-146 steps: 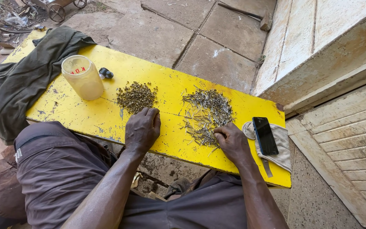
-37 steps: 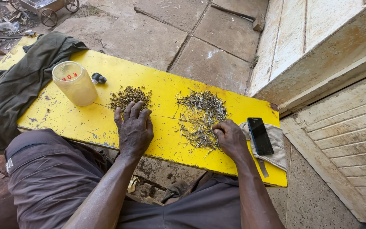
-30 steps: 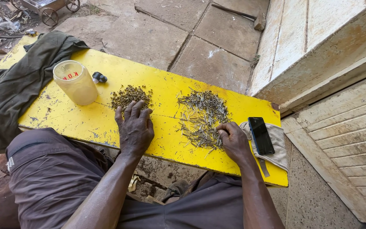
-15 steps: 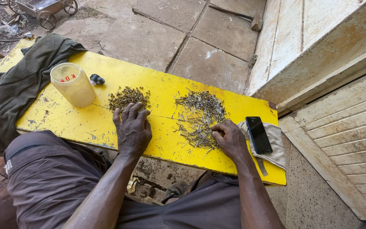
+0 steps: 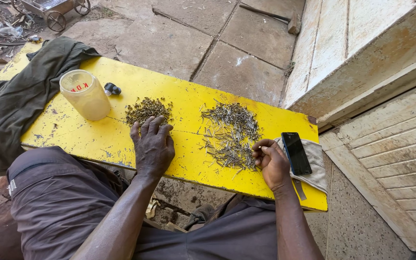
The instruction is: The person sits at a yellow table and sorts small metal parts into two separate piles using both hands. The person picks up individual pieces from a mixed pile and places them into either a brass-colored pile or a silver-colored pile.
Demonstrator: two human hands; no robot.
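I am sorting small metal bits on the yellow painted counter (image 5: 97,139), its surface scuffed and chipped. A dark green cloth (image 5: 20,91) drapes its far end. My left hand (image 5: 152,147) lies flat and spread, fingertips touching the brownish heap (image 5: 146,110). My right hand (image 5: 270,161) curls, fingers pinched at the edge of the scattered grey nails (image 5: 229,132); whether it grips one I cannot tell. Next, I judge, comes a fine pinch. A cloudy plastic jar (image 5: 84,95) stands near, a black phone (image 5: 296,153) beside my right hand.
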